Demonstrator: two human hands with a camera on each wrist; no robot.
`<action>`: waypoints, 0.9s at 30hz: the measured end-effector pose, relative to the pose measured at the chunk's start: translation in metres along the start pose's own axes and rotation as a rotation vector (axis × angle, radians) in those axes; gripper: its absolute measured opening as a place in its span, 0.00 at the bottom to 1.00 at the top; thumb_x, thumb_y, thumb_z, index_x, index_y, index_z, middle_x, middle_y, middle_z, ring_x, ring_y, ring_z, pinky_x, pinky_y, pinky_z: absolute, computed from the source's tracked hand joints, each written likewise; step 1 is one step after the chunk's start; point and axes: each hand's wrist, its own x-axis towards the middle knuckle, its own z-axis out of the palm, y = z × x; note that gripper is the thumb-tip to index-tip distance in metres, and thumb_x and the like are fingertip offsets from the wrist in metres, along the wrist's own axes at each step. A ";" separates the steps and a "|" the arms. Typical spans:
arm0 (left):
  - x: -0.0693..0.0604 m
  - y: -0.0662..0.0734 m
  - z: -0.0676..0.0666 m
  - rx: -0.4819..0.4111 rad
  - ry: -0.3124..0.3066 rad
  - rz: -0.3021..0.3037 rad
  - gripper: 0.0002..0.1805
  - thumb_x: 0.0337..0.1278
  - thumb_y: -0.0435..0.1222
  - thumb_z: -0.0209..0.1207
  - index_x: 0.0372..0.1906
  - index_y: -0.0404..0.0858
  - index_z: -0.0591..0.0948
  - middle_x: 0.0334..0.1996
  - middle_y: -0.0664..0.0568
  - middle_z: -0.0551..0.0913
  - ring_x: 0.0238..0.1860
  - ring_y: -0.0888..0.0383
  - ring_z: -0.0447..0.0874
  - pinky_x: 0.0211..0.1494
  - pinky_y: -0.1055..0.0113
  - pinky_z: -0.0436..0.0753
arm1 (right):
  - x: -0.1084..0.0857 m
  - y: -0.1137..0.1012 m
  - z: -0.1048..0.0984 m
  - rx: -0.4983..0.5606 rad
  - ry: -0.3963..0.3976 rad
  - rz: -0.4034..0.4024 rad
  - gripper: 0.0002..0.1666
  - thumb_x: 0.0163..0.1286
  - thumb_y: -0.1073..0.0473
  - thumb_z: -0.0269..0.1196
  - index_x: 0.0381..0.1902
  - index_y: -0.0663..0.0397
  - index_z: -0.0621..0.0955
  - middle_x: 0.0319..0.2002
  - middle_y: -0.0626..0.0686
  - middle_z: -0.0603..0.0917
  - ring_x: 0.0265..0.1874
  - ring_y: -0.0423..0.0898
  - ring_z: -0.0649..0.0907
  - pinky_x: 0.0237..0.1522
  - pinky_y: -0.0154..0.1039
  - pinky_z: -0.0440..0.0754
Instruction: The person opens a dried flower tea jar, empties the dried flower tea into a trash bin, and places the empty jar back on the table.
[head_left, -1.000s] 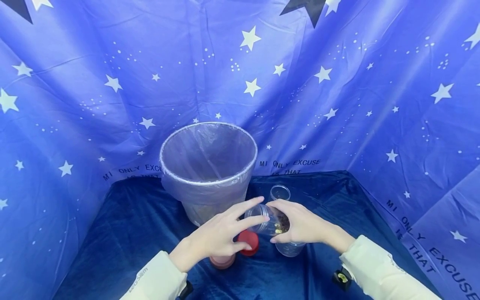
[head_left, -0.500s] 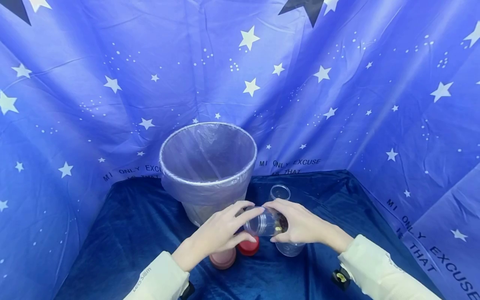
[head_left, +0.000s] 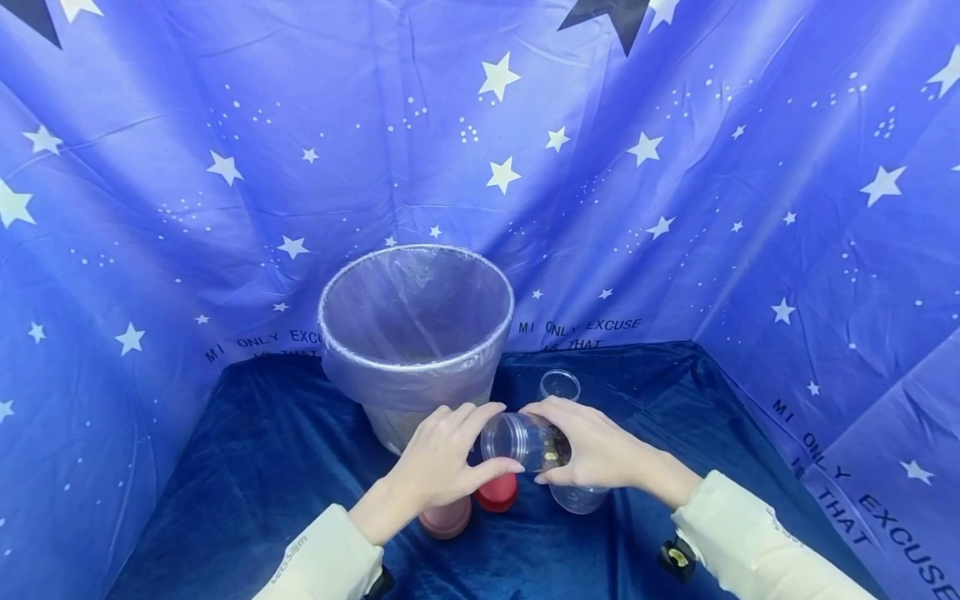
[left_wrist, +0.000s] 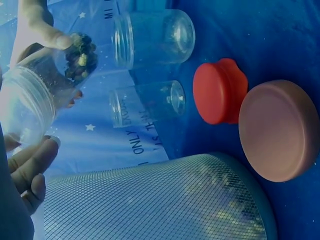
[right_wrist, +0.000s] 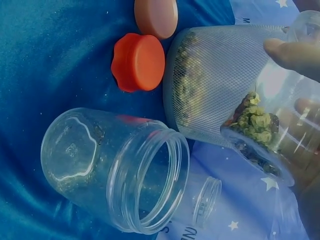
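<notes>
Held on its side above the table, a clear jar (head_left: 534, 446) has dark and yellowish dried flower-like pieces (right_wrist: 257, 120) at its base. My right hand (head_left: 607, 442) grips it round that filled end. At the ridged, clear opposite end my left hand (head_left: 442, 454) has its thumb and fingers spread round the jar; in the left wrist view fingertips (left_wrist: 47, 150) meet the clear part. Whether a clear lid covers that end, I cannot tell. Below the hands lie a red lid (head_left: 497, 493) and a brownish-pink lid (head_left: 446, 518).
A mesh waste bin (head_left: 390, 417) lined with a clear bag stands behind my left hand. Two other clear jars stand uncapped on the blue cloth: a wide jar (right_wrist: 115, 170) under my right hand and a narrower jar (left_wrist: 147, 104) farther back. Starry blue curtain (head_left: 480, 125) encloses the table.
The left fingers have gone from outstretched over the jar's ridged end to bent closer round it, and the thumb has risen. The jar has shifted slightly left; the right hand keeps its grip.
</notes>
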 end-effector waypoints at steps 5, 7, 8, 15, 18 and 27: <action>-0.002 0.002 -0.001 -0.074 -0.084 -0.103 0.31 0.55 0.63 0.59 0.50 0.42 0.81 0.39 0.55 0.88 0.31 0.59 0.81 0.36 0.66 0.80 | -0.001 0.000 0.004 -0.007 -0.011 -0.009 0.46 0.43 0.44 0.79 0.61 0.44 0.74 0.52 0.44 0.81 0.48 0.40 0.81 0.48 0.44 0.83; -0.003 0.003 -0.002 -0.108 -0.142 -0.146 0.31 0.57 0.63 0.59 0.50 0.42 0.82 0.39 0.56 0.87 0.30 0.61 0.81 0.36 0.67 0.80 | -0.001 0.000 0.004 -0.012 -0.015 -0.009 0.46 0.42 0.44 0.79 0.61 0.44 0.75 0.51 0.44 0.81 0.47 0.39 0.81 0.47 0.43 0.83; -0.003 0.003 -0.003 -0.121 -0.171 -0.162 0.31 0.57 0.62 0.59 0.51 0.41 0.81 0.39 0.56 0.87 0.30 0.62 0.80 0.37 0.67 0.80 | -0.001 0.001 0.005 -0.018 -0.015 -0.008 0.46 0.42 0.44 0.79 0.61 0.44 0.75 0.51 0.44 0.81 0.47 0.39 0.80 0.47 0.43 0.83; -0.008 -0.002 -0.009 -0.174 -0.329 -0.164 0.46 0.56 0.63 0.59 0.73 0.41 0.65 0.30 0.59 0.85 0.27 0.67 0.75 0.36 0.69 0.77 | -0.002 0.004 0.003 -0.032 -0.008 0.009 0.47 0.41 0.44 0.80 0.61 0.44 0.75 0.52 0.46 0.81 0.47 0.41 0.81 0.45 0.44 0.83; -0.009 -0.006 -0.009 -0.170 -0.326 -0.085 0.47 0.55 0.65 0.59 0.75 0.47 0.61 0.29 0.61 0.84 0.27 0.68 0.73 0.34 0.71 0.75 | -0.003 0.006 0.003 -0.025 -0.008 0.012 0.47 0.42 0.44 0.79 0.61 0.45 0.75 0.53 0.47 0.82 0.50 0.44 0.82 0.48 0.46 0.83; -0.008 -0.012 -0.007 -0.056 -0.205 0.188 0.44 0.53 0.54 0.66 0.74 0.48 0.64 0.29 0.61 0.84 0.25 0.66 0.75 0.30 0.75 0.67 | -0.004 0.008 0.002 0.007 -0.017 0.009 0.46 0.45 0.44 0.79 0.62 0.47 0.74 0.51 0.47 0.82 0.47 0.40 0.81 0.48 0.44 0.83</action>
